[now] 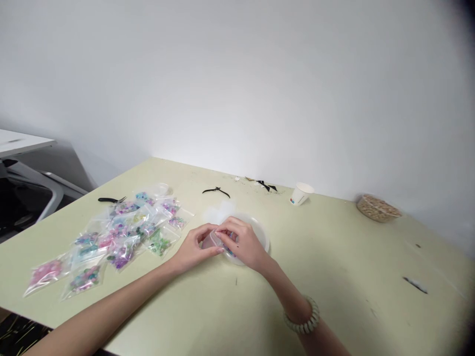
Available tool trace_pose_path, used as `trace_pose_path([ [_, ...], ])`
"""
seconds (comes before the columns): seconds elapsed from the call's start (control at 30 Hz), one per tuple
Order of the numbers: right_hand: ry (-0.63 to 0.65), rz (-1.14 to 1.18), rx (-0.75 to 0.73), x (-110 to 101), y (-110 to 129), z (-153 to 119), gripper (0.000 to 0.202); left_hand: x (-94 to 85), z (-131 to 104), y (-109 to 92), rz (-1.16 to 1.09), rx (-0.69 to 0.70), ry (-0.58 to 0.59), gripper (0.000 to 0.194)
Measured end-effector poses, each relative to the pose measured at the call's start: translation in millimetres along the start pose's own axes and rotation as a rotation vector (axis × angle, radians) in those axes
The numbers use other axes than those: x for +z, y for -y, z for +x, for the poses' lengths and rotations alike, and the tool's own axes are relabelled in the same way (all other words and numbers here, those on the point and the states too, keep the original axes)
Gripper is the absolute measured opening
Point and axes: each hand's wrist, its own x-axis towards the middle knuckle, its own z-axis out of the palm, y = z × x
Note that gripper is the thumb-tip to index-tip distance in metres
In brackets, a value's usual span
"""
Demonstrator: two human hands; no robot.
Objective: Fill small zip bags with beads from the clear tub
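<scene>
My left hand [195,249] and my right hand [243,242] meet near the middle of the table, fingers closed on a small clear plastic bag [210,241]. The left thumb and fingers wrap its left side, while the right fingertips pinch its upper edge. Just behind and beneath the right hand is a round, pale shallow bowl [262,232]. Some blue and purple beads [229,251] show under the right fingers; whether they lie in the bowl or the bag I cannot tell.
Several clear bags of colourful beads [120,230] spread over the left side. Pliers with black handles [107,200] and a second black-handled pair [216,191] lie farther back. A paper cup [302,194] and a plastic tub [377,208] stand near the wall. A dark thin tool [414,285] lies right.
</scene>
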Motion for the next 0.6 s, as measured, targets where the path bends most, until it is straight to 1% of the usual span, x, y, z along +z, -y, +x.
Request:
trace_pose_path([
  [0.3, -0.002, 0.013, 0.007, -0.4, 1.0, -0.2, 0.012, -0.9, 0.3, 2.2, -0.005, 0.008, 0.006, 0.041],
  [0.6, 0.000, 0.012, 0.010, 0.0, -0.3, -0.8, 0.013, -0.3, 0.4, -0.7, -0.009, 0.013, 0.008, 0.040],
])
